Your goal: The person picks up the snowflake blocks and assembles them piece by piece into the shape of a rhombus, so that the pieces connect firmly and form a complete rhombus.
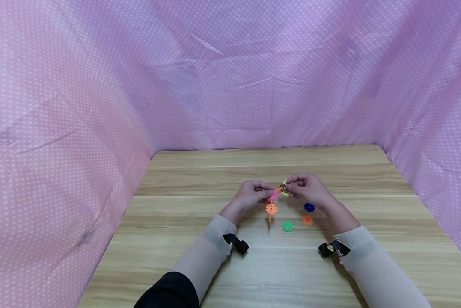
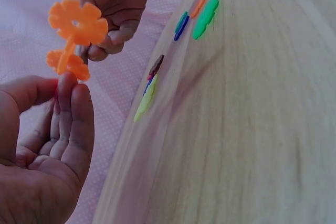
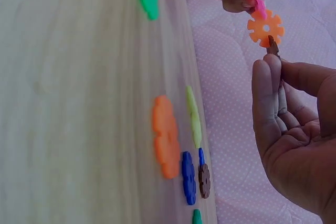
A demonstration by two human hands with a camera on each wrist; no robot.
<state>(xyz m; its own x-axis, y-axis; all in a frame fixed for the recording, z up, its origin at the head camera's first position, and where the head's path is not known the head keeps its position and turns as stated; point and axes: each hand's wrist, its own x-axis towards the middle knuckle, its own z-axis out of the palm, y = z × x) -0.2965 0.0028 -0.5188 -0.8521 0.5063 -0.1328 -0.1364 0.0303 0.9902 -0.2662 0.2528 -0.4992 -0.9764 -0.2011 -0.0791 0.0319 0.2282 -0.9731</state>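
Note:
My left hand (image 1: pixel 251 194) pinches a pink flower-shaped plastic disc (image 3: pixel 260 4) in a short chain of slotted discs. An orange disc (image 1: pixel 271 208) hangs below these fingers, with another orange piece under it. Higher in the chain, a further orange disc (image 3: pixel 266 28) points toward my right hand (image 1: pixel 309 188). Between thumb and fingers, the right hand pinches a brown disc (image 3: pixel 273 47), its edge right at the rim of that orange disc. Most of the brown disc is hidden by the fingertips. Both hands are raised over the table, close together.
Loose discs lie on the wooden table (image 1: pixel 168 256): green (image 1: pixel 287 226), orange (image 1: pixel 307 220), dark blue (image 1: pixel 309 207), yellow-green (image 2: pixel 146 98), brown (image 3: pixel 204 181) and teal (image 3: pixel 197 217). Black cameras (image 1: pixel 236 243) sit on both wrists. A pink dotted cloth (image 1: pixel 253 85) surrounds the table.

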